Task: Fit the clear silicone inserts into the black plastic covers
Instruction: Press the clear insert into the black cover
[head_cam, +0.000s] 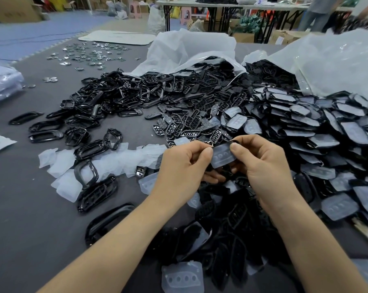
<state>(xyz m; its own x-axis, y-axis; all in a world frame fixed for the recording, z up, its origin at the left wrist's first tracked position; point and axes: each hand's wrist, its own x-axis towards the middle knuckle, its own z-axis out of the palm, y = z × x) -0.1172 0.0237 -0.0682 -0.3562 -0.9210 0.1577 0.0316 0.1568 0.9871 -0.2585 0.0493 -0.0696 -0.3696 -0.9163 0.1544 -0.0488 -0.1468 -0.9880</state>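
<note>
Both hands meet at the centre of the view over a dark table [30, 208]. My left hand [182, 166] and my right hand [263, 163] pinch opposite ends of one clear silicone insert [222, 156] with three round dimples; a black plastic cover lies behind it, mostly hidden by the fingers. Loose clear inserts [64, 166] lie to the left of my left hand. Bare black covers [191, 121] are heaped just beyond the hands. Covers with inserts fitted [305, 127] are stacked in rows at the right.
Black oval frames [107, 100] spread across the middle left. Small shiny metal pieces [90, 53] lie at the far left. Two white plastic bags [189, 49] [337, 62] spill parts at the back. One clear insert [183, 275] sits near the front edge. Tables and boxes stand beyond.
</note>
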